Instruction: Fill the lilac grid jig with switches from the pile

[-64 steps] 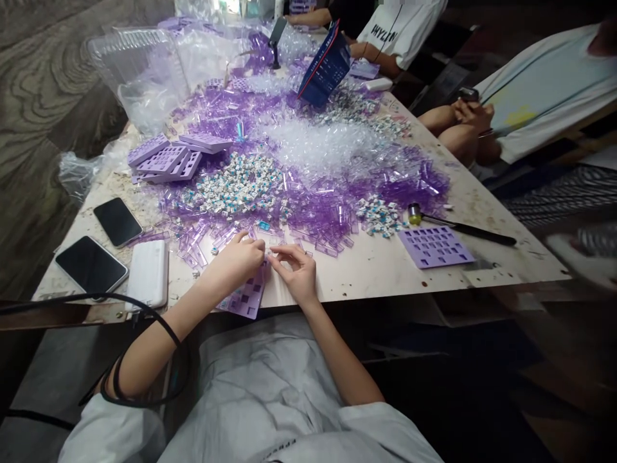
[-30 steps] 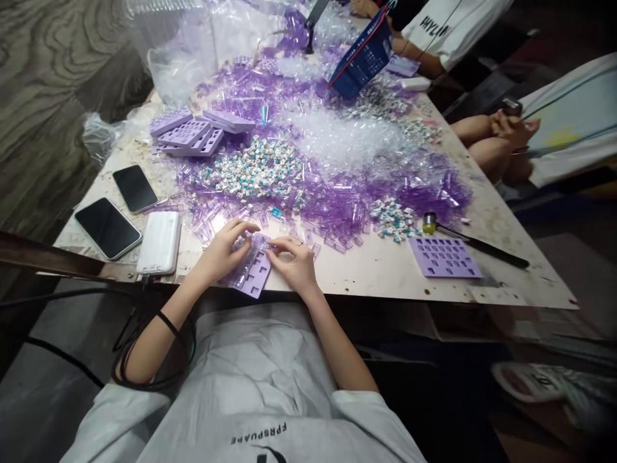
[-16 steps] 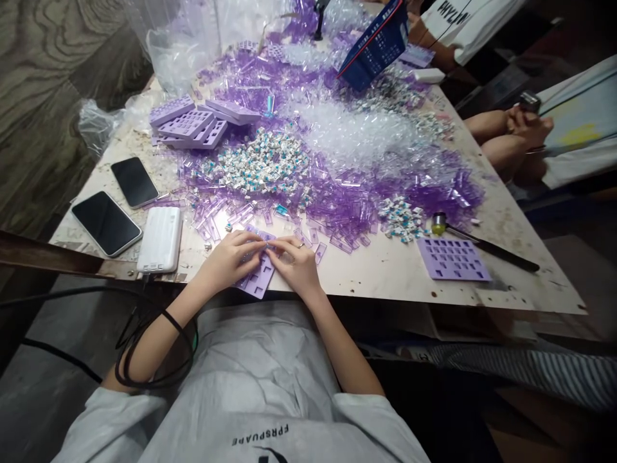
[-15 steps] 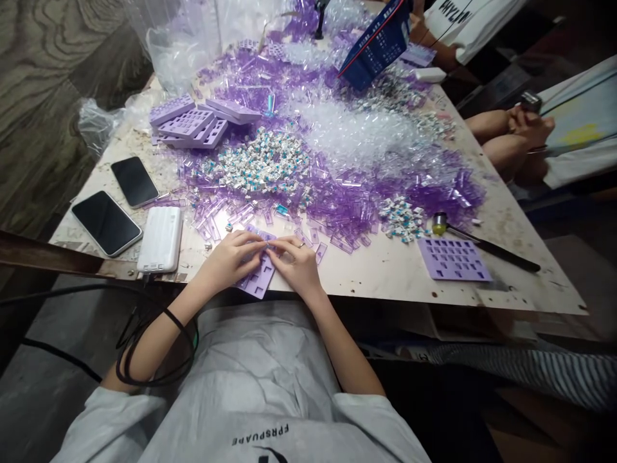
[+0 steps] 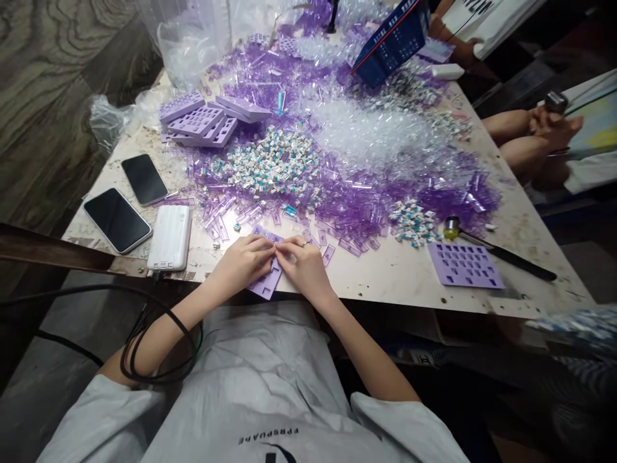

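Observation:
My left hand (image 5: pixel 243 262) and my right hand (image 5: pixel 303 265) meet fingertip to fingertip over a purple grid tray (image 5: pixel 267 283) lying at the table's near edge. Both hands are closed in a pinch, pressing something small onto the tray; I cannot make out what. Just beyond the hands spreads a heap of clear purple plastic pieces (image 5: pixel 347 199), with a pile of small white and teal parts (image 5: pixel 270 164) on it.
Two phones (image 5: pixel 117 219) (image 5: pixel 144 179) and a white power bank (image 5: pixel 169 236) lie left. Purple trays are stacked (image 5: pixel 207 119) at the back left. Another purple tray (image 5: pixel 464 264) and a mallet (image 5: pixel 501 249) lie right. Other people's arms (image 5: pixel 530 128) rest at the right edge.
My hands have closed together over the purple tray, which now lies flatter under them. The view has tilted down and shifted slightly.

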The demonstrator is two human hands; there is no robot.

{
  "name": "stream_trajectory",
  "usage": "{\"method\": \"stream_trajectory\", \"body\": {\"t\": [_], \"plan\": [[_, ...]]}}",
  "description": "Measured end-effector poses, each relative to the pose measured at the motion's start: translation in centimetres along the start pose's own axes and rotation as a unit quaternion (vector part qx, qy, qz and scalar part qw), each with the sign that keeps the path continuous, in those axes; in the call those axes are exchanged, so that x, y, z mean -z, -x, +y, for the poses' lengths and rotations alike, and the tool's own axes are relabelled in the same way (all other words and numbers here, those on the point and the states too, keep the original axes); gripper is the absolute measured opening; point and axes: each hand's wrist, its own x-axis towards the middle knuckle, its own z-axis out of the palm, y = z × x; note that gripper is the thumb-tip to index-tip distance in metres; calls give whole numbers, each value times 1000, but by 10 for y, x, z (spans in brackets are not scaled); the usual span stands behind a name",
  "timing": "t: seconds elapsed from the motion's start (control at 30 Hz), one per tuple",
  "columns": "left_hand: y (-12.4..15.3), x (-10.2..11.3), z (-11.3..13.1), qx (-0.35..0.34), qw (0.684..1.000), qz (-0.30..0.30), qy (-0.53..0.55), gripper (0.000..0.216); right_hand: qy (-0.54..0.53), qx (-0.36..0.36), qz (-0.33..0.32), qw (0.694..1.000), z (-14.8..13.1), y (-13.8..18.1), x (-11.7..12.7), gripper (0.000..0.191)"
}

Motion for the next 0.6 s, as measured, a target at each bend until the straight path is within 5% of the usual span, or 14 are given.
{"method": "stream_trajectory", "body": {"t": [0.3, 0.47, 0.6], "plan": [[1, -3, 5, 13, 1000, -15, -16, 22, 25, 17, 12, 999, 2, 17, -10, 32], [-1, 5, 5, 39, 997, -2, 73, 26, -48, -4, -3, 999, -5, 22, 2, 37], [-3, 21, -2, 97, 980, 56, 163, 32, -86, -58, 89, 991, -2, 28, 22, 39]]}}
